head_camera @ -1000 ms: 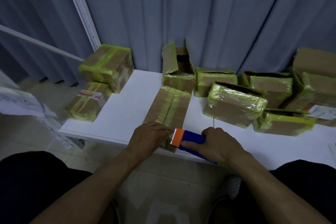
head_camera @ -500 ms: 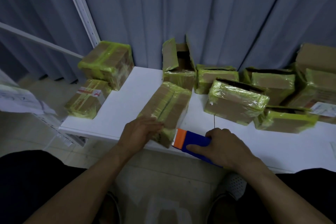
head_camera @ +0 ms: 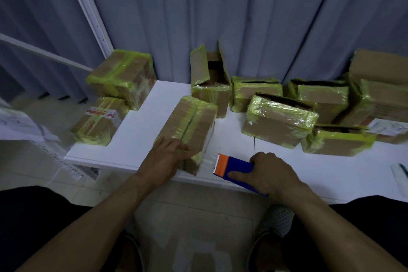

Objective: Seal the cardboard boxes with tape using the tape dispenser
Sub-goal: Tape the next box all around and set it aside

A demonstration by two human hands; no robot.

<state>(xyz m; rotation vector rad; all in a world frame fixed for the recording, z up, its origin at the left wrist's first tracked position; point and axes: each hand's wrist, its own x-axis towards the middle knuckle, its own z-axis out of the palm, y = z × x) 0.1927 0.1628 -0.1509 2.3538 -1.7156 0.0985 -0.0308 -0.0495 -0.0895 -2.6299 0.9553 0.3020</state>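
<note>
Dispenser [head_camera: 237, 168] now farther from left hand [head_camera: 164, 159]

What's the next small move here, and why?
Probably tilt the tape dispenser to cut: the right hand grips it just off the box end, a faint clear tape strip seems to span the gap, and the left hand presses the box.

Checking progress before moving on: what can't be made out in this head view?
Head view throughout.
- Tape roll: hidden by the dispenser housing and the right hand.
- Near seam end of the box: covered by the left hand.
- Print on the label: too small.
- Inside of the open box: too dark.
- The far-right boxes: cut by the frame edge.
</note>
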